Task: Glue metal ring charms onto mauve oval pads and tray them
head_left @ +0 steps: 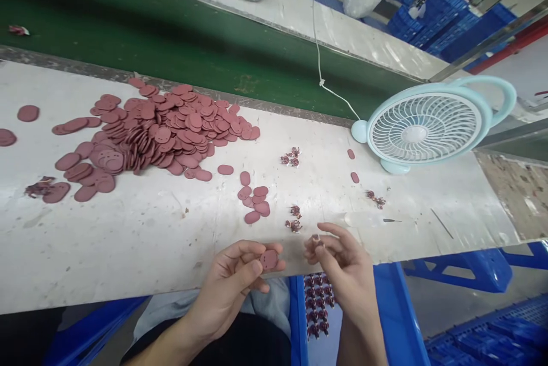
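Between thumb and fingers, my left hand [233,277] grips a flat oval reddish-brown disc [269,260] with small holes in it. My right hand [342,260], to its right, pinches a small dark-red and white piece [315,240]; its exact kind is too small to make out. The two hands are apart, over the table's front edge. Just beyond them lie several similar oval discs [257,199] in a loose group. Small dark-red clustered pieces [293,220] rest nearer my right hand, with more of them [291,156] farther back.
A big heap of oval discs [171,126] covers the table's left part. At the right stands a light-blue fan [423,126] with a white cord. A thin metal rod [442,223] lies near the front edge. Below, a blue crate [398,314] holds rows of small dark-red pieces.
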`<state>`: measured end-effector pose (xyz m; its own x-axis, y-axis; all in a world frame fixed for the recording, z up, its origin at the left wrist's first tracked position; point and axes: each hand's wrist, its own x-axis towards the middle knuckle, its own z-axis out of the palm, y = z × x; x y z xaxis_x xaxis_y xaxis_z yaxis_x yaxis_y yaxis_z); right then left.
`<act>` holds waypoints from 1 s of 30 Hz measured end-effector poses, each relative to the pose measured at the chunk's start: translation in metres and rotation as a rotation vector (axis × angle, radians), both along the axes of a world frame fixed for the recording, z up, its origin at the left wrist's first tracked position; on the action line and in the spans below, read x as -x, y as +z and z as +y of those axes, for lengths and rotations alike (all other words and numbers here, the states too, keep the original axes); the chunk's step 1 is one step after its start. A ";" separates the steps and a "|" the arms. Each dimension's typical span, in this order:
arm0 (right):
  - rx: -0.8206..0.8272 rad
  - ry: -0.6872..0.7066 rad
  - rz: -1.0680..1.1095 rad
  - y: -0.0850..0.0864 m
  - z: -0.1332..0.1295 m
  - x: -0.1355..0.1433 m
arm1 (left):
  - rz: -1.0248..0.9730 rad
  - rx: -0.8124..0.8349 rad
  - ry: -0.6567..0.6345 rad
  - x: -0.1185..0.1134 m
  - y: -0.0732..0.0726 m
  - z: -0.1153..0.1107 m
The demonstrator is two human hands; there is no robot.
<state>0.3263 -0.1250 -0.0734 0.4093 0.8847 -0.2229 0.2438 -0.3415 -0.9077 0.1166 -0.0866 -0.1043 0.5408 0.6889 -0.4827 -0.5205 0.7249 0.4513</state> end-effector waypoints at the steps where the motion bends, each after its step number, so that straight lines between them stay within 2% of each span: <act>1: -0.040 -0.002 0.106 0.001 -0.007 0.008 | -0.005 -0.011 0.002 -0.001 0.000 0.000; 3: -0.083 0.010 0.209 0.003 -0.019 0.023 | -0.013 -0.041 0.010 -0.004 0.001 -0.001; 6: -0.128 0.038 0.208 0.007 -0.026 0.037 | -0.008 -0.082 0.010 -0.004 0.003 -0.001; 16: -0.255 0.078 0.096 0.016 -0.027 0.046 | -0.013 -0.222 0.007 0.005 0.003 -0.009; 22: -0.199 0.044 0.274 0.028 -0.026 0.063 | -0.004 -0.278 0.009 0.009 -0.001 -0.014; 30: -0.075 0.074 0.180 0.033 -0.023 0.064 | -0.014 -0.272 -0.037 0.011 0.002 -0.014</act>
<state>0.2628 -0.1484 -0.0408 0.3023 0.9277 -0.2190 0.0975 -0.2586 -0.9610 0.1061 -0.1009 -0.1020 0.5734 0.7719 -0.2745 -0.5037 0.5964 0.6250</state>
